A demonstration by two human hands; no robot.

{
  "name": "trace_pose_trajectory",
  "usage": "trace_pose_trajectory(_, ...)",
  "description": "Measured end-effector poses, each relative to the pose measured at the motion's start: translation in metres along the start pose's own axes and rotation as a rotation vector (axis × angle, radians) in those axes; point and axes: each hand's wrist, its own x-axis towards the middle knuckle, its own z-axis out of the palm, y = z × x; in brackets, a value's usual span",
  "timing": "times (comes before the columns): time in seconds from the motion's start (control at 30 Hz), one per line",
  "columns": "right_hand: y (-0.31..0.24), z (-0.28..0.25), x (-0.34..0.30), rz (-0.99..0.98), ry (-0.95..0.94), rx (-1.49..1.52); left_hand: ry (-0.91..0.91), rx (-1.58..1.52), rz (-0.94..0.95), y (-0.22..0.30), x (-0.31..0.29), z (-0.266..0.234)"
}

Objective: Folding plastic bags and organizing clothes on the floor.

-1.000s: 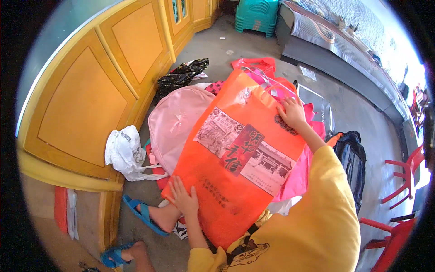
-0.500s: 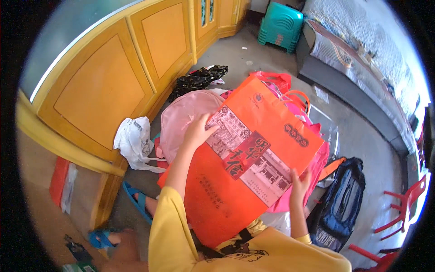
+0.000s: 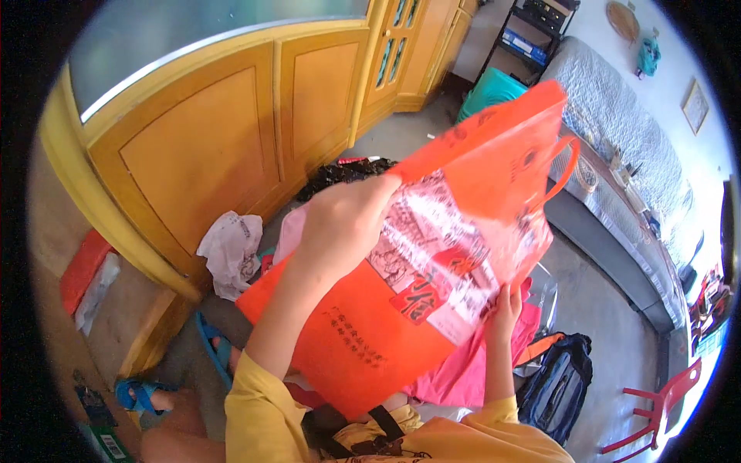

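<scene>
The orange bag is held up in front of the chest, well above the floor, between both hands. Nearest, the right hand is closed on the bag's lower right edge, fingers curled over the fabric; how tightly cannot be told. Farther up, the left hand is folded over the bag's upper left edge, knuckles toward the camera, so the grip itself is hidden behind the hand. The bag's long axis is seen running from lower left to upper right, with the handle at the far upper end, beyond both hands; the left hand is the nearer to that end. Behind the bag, pink cloth lies on the floor, with a dark backpack beside it. A white bag rests against the yellow cabinet.
</scene>
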Motion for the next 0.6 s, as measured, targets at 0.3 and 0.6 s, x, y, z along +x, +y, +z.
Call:
trace_pose_trajectory(0.3,-0.004,0.141,0.096,0.055,-0.451,0.551,0.061,0.2,0.307,0.076,0.054,-0.074)
trace_pose_trajectory(0.6,-0.013,0.112,0.078,-0.838,-0.04,-0.281,-0.257,0.104,-0.006,0.056,0.026,-0.066)
